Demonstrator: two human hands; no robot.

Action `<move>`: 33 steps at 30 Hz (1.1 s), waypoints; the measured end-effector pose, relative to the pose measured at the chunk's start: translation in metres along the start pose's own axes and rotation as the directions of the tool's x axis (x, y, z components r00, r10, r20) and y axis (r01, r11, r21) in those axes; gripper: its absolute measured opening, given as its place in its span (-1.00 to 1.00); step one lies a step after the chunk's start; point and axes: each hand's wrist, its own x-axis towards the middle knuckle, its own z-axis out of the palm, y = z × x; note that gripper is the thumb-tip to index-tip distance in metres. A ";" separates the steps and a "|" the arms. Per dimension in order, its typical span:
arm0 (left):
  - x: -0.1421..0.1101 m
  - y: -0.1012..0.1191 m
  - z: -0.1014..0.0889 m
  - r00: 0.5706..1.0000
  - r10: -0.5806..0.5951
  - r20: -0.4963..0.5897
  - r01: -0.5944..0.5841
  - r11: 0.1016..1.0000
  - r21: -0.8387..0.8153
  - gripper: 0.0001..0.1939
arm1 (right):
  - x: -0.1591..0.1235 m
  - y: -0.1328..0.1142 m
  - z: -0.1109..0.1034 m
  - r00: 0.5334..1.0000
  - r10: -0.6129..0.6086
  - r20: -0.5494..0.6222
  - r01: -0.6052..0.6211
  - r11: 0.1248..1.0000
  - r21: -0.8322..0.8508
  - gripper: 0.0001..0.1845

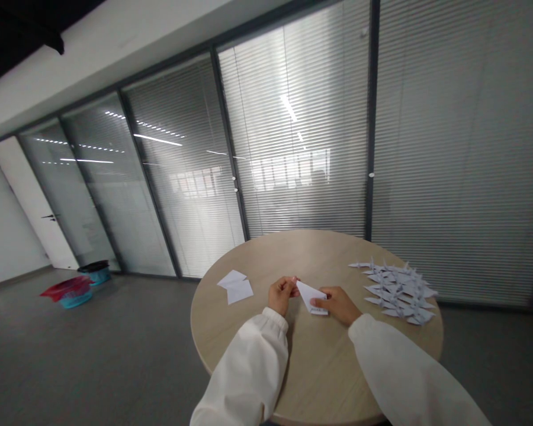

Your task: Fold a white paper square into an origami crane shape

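Note:
A folded white paper [311, 294] lies on the round wooden table [293, 254] between my hands. My left hand [281, 293] pinches the paper's upper left corner with closed fingers. My right hand [339, 304] presses down on the paper's lower right part, thumb on top. Both arms wear white sleeves.
A pile of several folded white paper cranes [397, 289] lies on the table's right side. Two white paper sheets [236, 286] lie to the left. Glass walls with blinds stand behind the table. Red and blue basins [73, 290] sit on the floor at far left.

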 end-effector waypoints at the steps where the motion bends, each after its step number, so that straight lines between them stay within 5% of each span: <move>1: 0.000 0.000 0.000 1.000 -0.017 0.011 0.017 1.000 0.003 -0.57 | 0.000 0.000 0.000 1.000 -0.003 -0.007 0.003 1.000 -0.006 -0.67; 6: 0.001 -0.005 0.002 0.995 -0.048 0.090 0.044 0.998 0.045 -0.61 | 0.000 0.001 0.000 1.000 -0.011 -0.013 0.011 1.000 -0.001 -0.65; 33: 0.001 -0.015 0.000 0.990 0.059 0.127 -0.087 0.971 0.225 -0.65 | 0.000 -0.002 0.000 0.999 -0.034 -0.012 0.035 0.998 0.048 -0.66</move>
